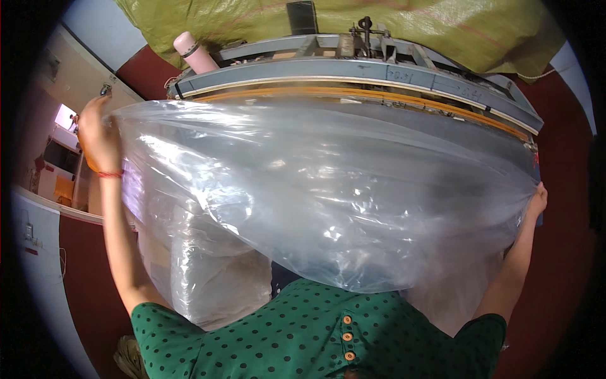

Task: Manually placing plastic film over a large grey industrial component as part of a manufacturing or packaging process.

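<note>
A wide sheet of clear plastic film (315,183) is stretched across in front of me, shiny and creased, bulging in the middle. My left hand (101,139), raised at the far left, is closed on the film's gathered upper left end. Lower, at the far right, my right hand (538,201) pinches the opposite end, where folds draw together. Both arms are spread wide. Below the stretched part, more crumpled clear film (221,278) hangs or lies close to my body at the lower left.
Beyond the film stands a long grey metal frame (278,68) with an orange strip (297,92) along its near side. A pink bottle (194,52) stands at its left end. A yellow-green tarp (416,28) hangs behind. An open doorway (63,164) is at left.
</note>
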The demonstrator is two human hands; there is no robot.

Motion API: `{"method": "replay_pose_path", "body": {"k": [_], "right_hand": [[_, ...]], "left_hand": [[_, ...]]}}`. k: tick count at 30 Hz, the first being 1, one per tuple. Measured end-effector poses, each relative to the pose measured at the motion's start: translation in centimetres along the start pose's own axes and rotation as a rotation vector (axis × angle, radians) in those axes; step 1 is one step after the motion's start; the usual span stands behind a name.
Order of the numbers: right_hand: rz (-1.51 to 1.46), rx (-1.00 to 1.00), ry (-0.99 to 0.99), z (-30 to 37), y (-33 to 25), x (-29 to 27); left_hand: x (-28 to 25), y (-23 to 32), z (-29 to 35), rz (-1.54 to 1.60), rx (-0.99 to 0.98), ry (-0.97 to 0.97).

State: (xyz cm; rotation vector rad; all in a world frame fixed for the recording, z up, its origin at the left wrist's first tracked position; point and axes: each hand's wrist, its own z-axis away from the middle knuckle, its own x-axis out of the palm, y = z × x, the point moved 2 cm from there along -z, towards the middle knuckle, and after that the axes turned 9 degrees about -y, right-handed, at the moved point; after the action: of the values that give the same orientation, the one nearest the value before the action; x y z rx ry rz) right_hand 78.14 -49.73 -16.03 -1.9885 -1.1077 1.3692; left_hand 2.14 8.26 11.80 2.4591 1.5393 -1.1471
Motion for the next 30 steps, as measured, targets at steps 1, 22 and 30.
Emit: {"method": "replay_pose_path", "body": {"k": [1, 22, 30], "right_hand": [[-0.016, -0.006, -0.008, 0.1, -0.1, 0.4], [-0.635, 0.191, -0.278, -0.4, 0.4, -3.5], [-0.615, 0.1, -0.135, 1.5, -1.8, -11.7]], "left_hand": [[1.1, 2.5, 1.8, 0.188, 0.199, 0.056], [18.5, 10.8, 10.9, 0.613, -0.015, -0.585], [19.3, 11.4, 9.9, 0.741, -0.17, -0.468]]}}
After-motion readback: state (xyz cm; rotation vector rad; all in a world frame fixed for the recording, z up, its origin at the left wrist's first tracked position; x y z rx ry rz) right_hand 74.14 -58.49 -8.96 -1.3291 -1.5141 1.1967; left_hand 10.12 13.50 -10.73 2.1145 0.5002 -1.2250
